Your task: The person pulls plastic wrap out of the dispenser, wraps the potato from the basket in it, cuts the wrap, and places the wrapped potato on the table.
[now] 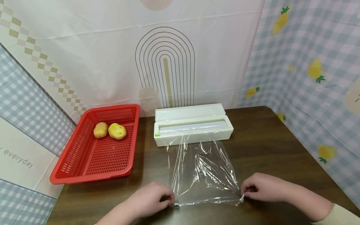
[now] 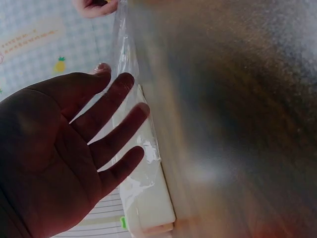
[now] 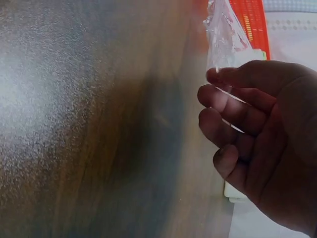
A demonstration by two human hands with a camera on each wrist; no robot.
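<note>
A sheet of clear cling film (image 1: 202, 172) runs from the roll (image 1: 194, 127) in a white dispenser box (image 1: 194, 137) toward the front of the table. My left hand (image 1: 153, 198) pinches the sheet's near left corner between thumb and index finger; its other fingers spread loosely in the left wrist view (image 2: 74, 134). At the near right corner, my right hand (image 1: 265, 187) pinches the bunched film between thumb and fingertip, remaining fingers curled in the right wrist view (image 3: 257, 119). Wrinkles and bright glints cross the stretched sheet. The box lid (image 1: 189, 113) stands raised behind the roll.
To the left a red plastic basket (image 1: 130, 162) holds two potatoes, one brownish (image 1: 100, 130) and one yellower (image 1: 117, 131). A small green piece (image 1: 157, 134) sits at the box's left front edge. Patterned cloth (image 1: 219, 56) hangs behind the dark wooden table (image 1: 270, 147).
</note>
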